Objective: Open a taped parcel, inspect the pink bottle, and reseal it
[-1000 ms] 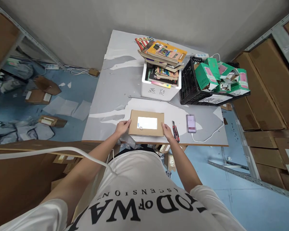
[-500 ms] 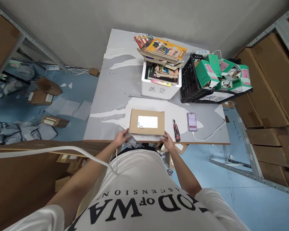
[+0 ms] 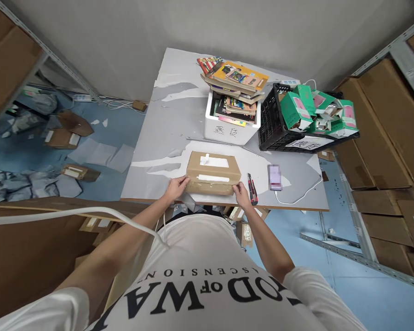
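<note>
Here, a flat cardboard parcel (image 3: 213, 173) sits at the table's (image 3: 158, 151) near edge, its front side tipped up; the left hand (image 3: 175, 188) grips its left corner, the right hand (image 3: 240, 190) its right corner, both closed on the cardboard; it looks light and stiff, with glossy tape along the front that may be slippery, so the corners seem the best hold; right of the parcel lie a box cutter (image 3: 251, 188) and a phone (image 3: 274, 177); behind it, a white box (image 3: 232, 131) holds stacked books (image 3: 235, 82); beside that, a black crate (image 3: 279, 128) holds green cartons (image 3: 313, 108).
</note>
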Demonstrator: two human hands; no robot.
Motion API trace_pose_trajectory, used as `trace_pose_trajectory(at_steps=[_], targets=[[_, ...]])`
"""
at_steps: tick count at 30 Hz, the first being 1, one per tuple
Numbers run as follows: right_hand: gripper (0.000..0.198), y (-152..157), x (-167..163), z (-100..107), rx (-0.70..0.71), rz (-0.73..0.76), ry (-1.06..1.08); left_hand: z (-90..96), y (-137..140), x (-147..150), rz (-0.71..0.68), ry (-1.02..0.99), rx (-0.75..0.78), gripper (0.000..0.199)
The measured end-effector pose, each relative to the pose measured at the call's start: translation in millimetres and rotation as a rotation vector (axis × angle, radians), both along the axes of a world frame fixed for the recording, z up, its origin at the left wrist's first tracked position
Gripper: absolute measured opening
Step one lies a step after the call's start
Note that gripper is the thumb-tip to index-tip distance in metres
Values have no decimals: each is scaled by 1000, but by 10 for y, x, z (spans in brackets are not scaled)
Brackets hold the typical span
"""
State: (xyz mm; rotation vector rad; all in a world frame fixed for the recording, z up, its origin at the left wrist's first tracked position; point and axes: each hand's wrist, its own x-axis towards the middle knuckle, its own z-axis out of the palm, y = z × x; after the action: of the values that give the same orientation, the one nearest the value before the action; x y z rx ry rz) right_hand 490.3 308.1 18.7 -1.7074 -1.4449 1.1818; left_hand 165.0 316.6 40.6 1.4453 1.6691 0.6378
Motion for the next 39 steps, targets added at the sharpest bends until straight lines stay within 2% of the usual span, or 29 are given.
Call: trace_pose_trajectory(at_steps=[2, 5, 8, 14, 18, 23, 25, 30, 35, 39], targets=[[31, 113, 8, 111, 19, -12, -87, 103, 91, 39, 19, 58, 51, 52], [34, 261, 7, 214, 20, -20, -192, 173, 230, 83, 46, 153, 46, 56], [38, 369, -6, 243, 4, -30, -249, 172, 357, 102, 61, 220, 9, 59], [44, 527, -17, 224, -11, -31, -207, 118, 542, 81, 75, 283, -25, 56], [44, 539, -5, 164, -49, -68, -152, 66, 548, 61, 89, 230, -40, 57], [41, 381, 94, -54, -88, -123, 61, -56, 413, -26, 160, -47, -97, 49], [37, 280, 154, -164, -90, -153, 89, -110, 333, -91, 129, -122, -120, 45], [59, 94, 180, -332, -115, -64, 111, -258, 167, -188, -63, -148, -124, 50], [50, 124, 26, -314, -106, -39, 173, -400, 121, -136, -197, -92, -75, 40], [44, 173, 5, -206, -61, -2, 208, -339, 127, -97, -190, -32, -62, 43]])
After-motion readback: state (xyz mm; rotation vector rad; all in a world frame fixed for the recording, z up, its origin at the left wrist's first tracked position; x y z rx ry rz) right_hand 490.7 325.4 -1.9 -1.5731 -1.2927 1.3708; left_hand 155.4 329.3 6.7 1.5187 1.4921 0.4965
